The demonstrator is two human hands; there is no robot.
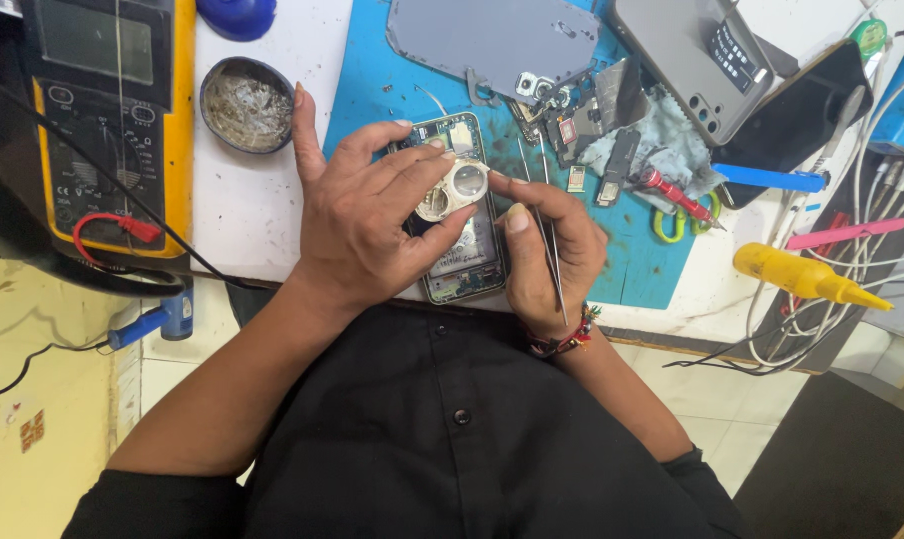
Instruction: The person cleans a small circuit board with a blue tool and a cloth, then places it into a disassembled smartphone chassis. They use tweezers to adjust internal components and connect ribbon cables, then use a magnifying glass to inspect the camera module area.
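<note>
Two hands (357, 225); one multimeter (108, 110); one opened phone (462, 265); one tweezers (550, 250).

multimeter screen (93, 40): grey rectangle, top left | grey phone back's label (733, 57): dark, top right

both hands meet — left hand (367, 215) fingers curled, right hand (552, 255) pinching.

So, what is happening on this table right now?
A person works on an opened smartphone with its back cover removed, lying on a blue work mat. The left hand holds a small round clear loupe over it. The right hand grips thin metal tweezers. A yellow multimeter sits nearby.
</note>
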